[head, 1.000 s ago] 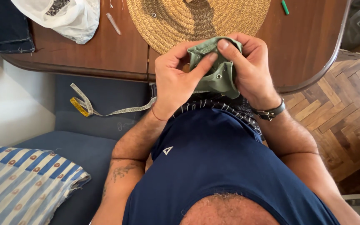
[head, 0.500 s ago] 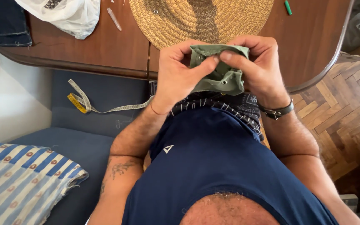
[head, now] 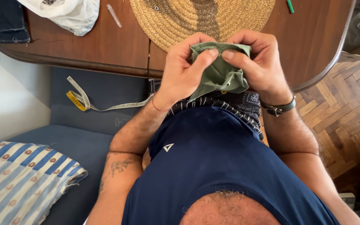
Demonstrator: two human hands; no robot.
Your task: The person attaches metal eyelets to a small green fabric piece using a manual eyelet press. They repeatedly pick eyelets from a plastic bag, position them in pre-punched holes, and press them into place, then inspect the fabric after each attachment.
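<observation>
A small bunched piece of olive-green cloth (head: 219,73) is held up in front of the person's waist, over the near edge of the dark wooden table (head: 105,46). Much of it is hidden inside the two hands, and its folds make its true shape hard to read; a tiny pale spot on its lower part is too small to tell.

The left hand (head: 184,71) and the right hand (head: 263,62) face each other, wrists bent inward, fingers curled over the top of the cloth. Both are closed on it: the two thumbs meet tip to tip on its front face, pinching the fabric against the fingers behind. The lower part of the cloth hangs loose below the thumbs.

Behind the hands lies a round woven straw mat (head: 201,18), cut off at the top. A yellow-and-white tape measure (head: 86,102) trails across the blue seat (head: 96,108), and a striped cushion (head: 21,179) sits at the lower left.
</observation>
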